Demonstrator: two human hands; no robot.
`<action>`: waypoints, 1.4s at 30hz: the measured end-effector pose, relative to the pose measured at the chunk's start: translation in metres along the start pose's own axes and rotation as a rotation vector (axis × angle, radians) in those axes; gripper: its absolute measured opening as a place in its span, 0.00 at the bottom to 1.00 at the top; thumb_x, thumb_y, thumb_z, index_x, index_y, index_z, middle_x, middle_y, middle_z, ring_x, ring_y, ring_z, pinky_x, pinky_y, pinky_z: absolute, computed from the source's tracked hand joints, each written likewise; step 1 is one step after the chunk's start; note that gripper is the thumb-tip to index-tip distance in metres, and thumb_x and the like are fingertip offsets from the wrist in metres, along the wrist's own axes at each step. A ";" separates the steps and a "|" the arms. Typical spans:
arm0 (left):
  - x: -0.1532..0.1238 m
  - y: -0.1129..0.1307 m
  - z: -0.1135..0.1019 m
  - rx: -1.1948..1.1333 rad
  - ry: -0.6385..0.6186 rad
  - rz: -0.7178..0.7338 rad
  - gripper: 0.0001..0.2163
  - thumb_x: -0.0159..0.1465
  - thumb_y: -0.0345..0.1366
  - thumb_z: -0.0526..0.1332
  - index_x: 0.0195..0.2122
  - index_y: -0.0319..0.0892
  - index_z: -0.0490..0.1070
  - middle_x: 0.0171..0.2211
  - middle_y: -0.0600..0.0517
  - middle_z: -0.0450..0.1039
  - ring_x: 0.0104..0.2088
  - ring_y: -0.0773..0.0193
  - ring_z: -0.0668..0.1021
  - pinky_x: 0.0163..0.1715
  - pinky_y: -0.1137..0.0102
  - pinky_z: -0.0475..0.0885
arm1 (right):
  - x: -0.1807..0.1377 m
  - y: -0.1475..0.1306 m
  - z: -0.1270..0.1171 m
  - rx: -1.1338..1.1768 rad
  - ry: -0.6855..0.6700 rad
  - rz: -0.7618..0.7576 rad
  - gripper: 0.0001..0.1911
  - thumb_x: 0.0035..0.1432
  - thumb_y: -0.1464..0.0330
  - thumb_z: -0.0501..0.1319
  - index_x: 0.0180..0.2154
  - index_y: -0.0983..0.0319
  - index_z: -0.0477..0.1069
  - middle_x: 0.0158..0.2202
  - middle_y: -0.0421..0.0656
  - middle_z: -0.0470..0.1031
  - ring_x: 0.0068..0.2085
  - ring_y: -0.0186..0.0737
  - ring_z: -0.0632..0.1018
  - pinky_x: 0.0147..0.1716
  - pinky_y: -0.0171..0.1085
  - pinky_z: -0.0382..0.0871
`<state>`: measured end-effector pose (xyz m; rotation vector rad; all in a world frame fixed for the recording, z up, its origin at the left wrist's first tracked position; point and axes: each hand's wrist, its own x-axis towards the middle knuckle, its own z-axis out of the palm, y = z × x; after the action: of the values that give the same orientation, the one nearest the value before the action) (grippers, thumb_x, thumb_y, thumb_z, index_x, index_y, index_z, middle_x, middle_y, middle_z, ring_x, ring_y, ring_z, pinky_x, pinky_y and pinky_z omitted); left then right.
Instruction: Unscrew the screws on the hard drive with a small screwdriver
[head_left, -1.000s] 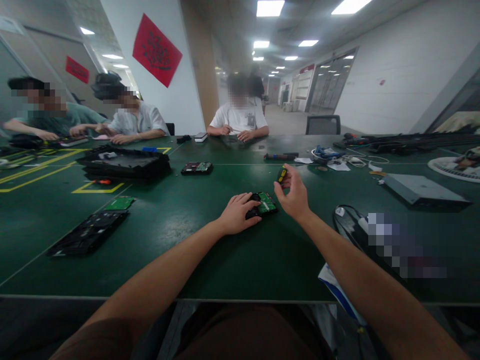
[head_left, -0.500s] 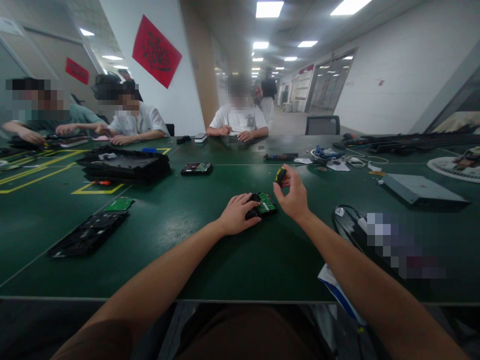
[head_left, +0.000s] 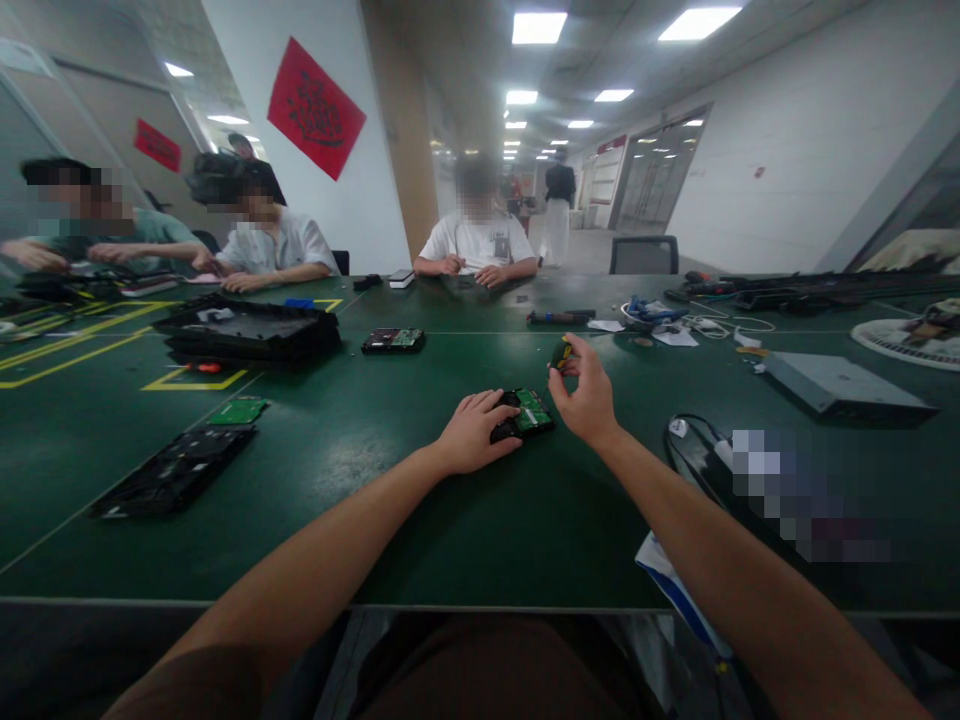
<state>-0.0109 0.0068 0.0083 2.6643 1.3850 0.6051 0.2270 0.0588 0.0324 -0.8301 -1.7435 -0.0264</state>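
Observation:
A hard drive [head_left: 534, 410] with a green circuit board facing up lies on the green table in front of me. My left hand [head_left: 478, 432] grips it from the left, thumb along the near edge and fingers over its dark part. Just right of the drive and above it, my right hand [head_left: 586, 390] is closed around a screwdriver [head_left: 560, 354] with a dark green and yellow handle. Its shaft and tip cannot be made out against the board.
Another hard drive [head_left: 394, 340] lies farther back. To the left are stacked black trays [head_left: 251, 335], a loose green board [head_left: 238, 411] and a black casing [head_left: 180, 468]. A silver box [head_left: 847, 385] and cables [head_left: 701, 320] sit on the right. Several people are around the table's far side.
The screwdriver handle has turned slightly in my right hand's fingers. My left hand stays on the hard drive. The view has tilted a little, and a person in the background has moved.

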 end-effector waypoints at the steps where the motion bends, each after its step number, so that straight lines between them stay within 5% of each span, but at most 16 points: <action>1: 0.000 0.000 0.000 -0.001 -0.002 -0.001 0.27 0.66 0.54 0.63 0.63 0.49 0.70 0.72 0.40 0.58 0.70 0.40 0.62 0.67 0.44 0.58 | 0.000 0.000 0.000 0.001 0.004 0.007 0.32 0.64 0.68 0.62 0.67 0.56 0.56 0.56 0.53 0.71 0.42 0.47 0.80 0.43 0.52 0.82; 42: 0.000 -0.002 0.002 0.010 0.006 0.009 0.27 0.66 0.54 0.63 0.63 0.49 0.70 0.71 0.41 0.59 0.70 0.41 0.63 0.67 0.45 0.58 | 0.002 0.000 -0.001 -0.028 0.012 -0.012 0.33 0.63 0.67 0.64 0.67 0.54 0.57 0.54 0.51 0.71 0.39 0.44 0.79 0.40 0.49 0.82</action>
<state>-0.0114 0.0080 0.0065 2.6806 1.3820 0.6093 0.2276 0.0594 0.0341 -0.8381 -1.7400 -0.0638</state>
